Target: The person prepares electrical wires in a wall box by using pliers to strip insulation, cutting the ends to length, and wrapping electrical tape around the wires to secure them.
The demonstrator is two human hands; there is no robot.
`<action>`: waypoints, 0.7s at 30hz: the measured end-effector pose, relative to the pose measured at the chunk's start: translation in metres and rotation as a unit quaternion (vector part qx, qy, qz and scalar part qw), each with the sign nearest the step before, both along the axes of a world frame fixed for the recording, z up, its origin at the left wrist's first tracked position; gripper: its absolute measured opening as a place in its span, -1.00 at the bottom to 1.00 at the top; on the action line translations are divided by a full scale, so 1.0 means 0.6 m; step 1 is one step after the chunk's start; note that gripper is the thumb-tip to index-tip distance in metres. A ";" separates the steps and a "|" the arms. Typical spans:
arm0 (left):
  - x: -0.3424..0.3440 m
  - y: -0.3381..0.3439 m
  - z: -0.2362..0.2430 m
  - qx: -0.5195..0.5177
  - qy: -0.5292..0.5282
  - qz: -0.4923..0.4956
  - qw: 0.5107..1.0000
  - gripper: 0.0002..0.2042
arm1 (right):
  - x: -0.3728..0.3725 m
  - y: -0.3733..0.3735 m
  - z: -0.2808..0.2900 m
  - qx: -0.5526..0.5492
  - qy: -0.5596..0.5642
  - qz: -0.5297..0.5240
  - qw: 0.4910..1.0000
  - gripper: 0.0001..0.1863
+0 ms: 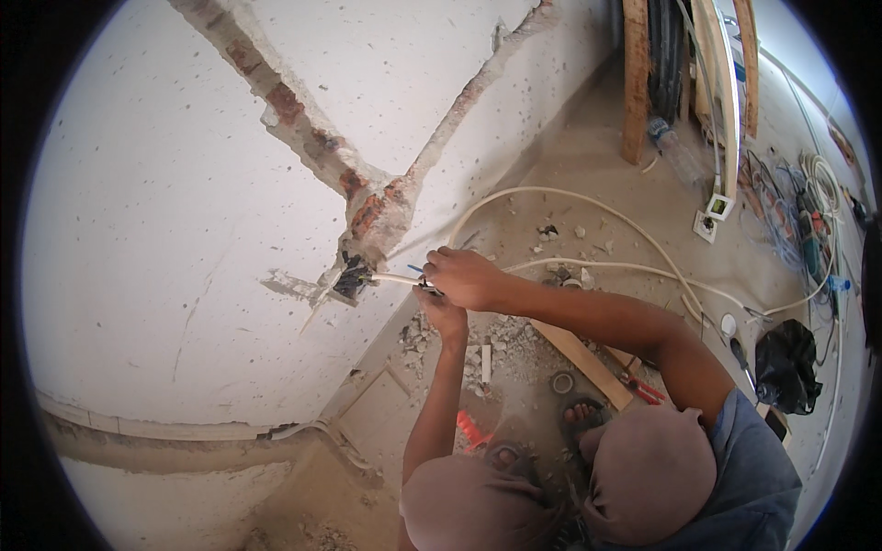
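A white cable (395, 278) comes out of a dark recessed box (352, 276) in the chiselled wall and runs to my two hands. My left hand (445, 312) is closed around its end from below, fingertips pinched. Just above, my right hand (464, 277) is closed at the same cable end, its fingers against the left ones. A short blue wire (415, 268) pokes out toward the wall from between the fingers. Something small and dark sits at the fingertips; its kind is hidden. Behind my hands a long white cable (560, 191) loops over the floor.
Rubble (514, 344) and a wooden plank (583, 363) lie below my hands, with red-handled pliers (646, 390) near my knee. A black plastic bag (786, 367), coiled cables (820, 188), a clear bottle (677, 151) and upright timber (635, 83) stand or lie to the right.
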State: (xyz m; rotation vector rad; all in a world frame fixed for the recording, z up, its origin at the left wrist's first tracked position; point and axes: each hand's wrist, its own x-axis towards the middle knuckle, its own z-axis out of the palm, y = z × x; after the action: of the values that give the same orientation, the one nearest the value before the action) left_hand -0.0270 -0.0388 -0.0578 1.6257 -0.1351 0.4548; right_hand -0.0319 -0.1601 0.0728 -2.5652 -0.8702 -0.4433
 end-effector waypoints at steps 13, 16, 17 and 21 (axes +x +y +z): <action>-0.023 -0.017 0.063 -0.043 0.126 0.022 0.991 -0.34 | -0.062 -0.188 0.195 0.410 0.091 -0.090 0.903 -0.46; -0.064 0.004 0.101 -0.105 0.185 -0.076 0.974 -0.26 | -0.103 -0.190 0.216 0.493 -0.065 -0.116 0.860 -0.62; -0.076 0.025 0.104 -0.091 0.174 -0.061 0.979 -0.24 | -0.141 -0.197 0.242 0.496 -0.109 -0.063 0.859 -0.73; -0.132 0.105 0.070 -0.097 0.247 -0.098 0.959 -0.20 | -0.303 -0.290 0.397 0.333 -0.010 0.500 0.799 -0.57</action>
State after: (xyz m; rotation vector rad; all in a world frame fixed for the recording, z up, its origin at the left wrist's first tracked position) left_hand -0.1064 0.0242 -0.0160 1.4685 0.1203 -0.0957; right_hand -0.2139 -0.3340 0.3109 -1.2119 -1.5590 -0.3340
